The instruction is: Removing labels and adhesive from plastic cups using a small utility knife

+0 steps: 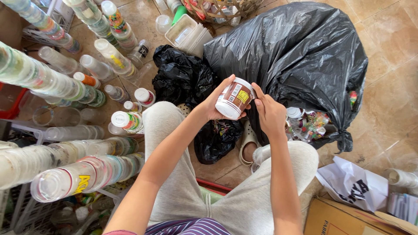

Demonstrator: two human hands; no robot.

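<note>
Left fingers: the left hand is wrapped round the side of one small plastic cup, fingers curled and clamped on it, thumb over its upper edge.
Right fingers: the right hand has its fingertips pressed together on the cup's right edge, at the yellow patch of the label.
Cup: one, white with a brown label, tilted with its flat white end towards the camera, held in the air above the knees and in front of the big bag.
Legs: two, in grey trousers; one pale clog shows below the cup.
Bags: three black ones, a large black bag open at its lower right with small bottles spilling out, and two small black bags beside it.
Stacks: long stacks of nested clear cups lie at left, too many to count.
Right edge: one cardboard box, one white plastic bag.
</note>
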